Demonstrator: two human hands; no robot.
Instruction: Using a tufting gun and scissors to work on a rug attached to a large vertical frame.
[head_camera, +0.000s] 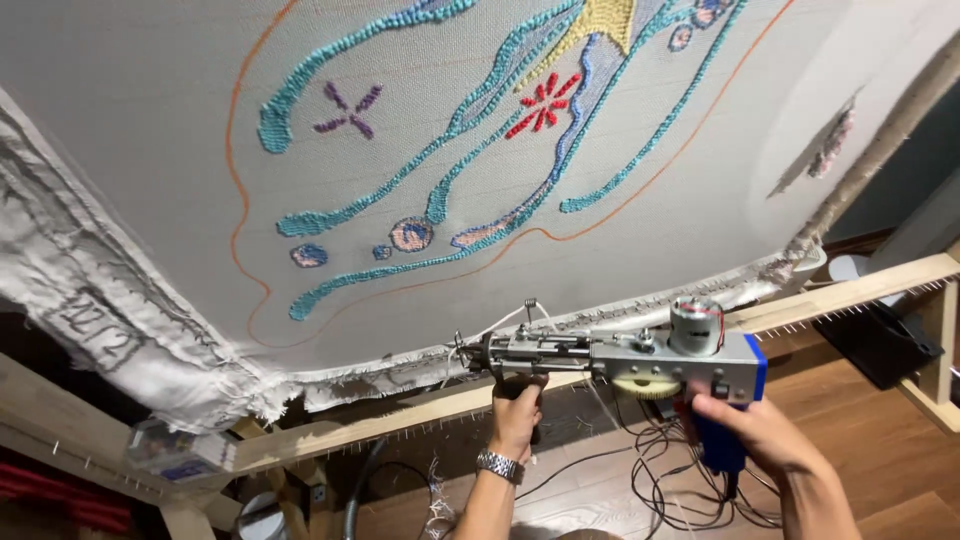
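While both hands gripped it, a grey metal tufting gun with blue handle (640, 357) pointed left.
Left hand (518, 412) wrapped its front grip, right hand (752, 432) its blue handle, below stretched white embroidered cloth (150, 150).

A matt, finely woven white backing cloth (150, 110) was seen stretched on a bare pale wooden frame (400, 415), its edges frayed and rough. Nubbly teal yarn loops (440, 135) were raised upon it. The grey metal tufting gun (620, 355) looked brushed, its blue plastic handle (722, 445) smooth. A shiny metal wristwatch (497, 465) was worn.
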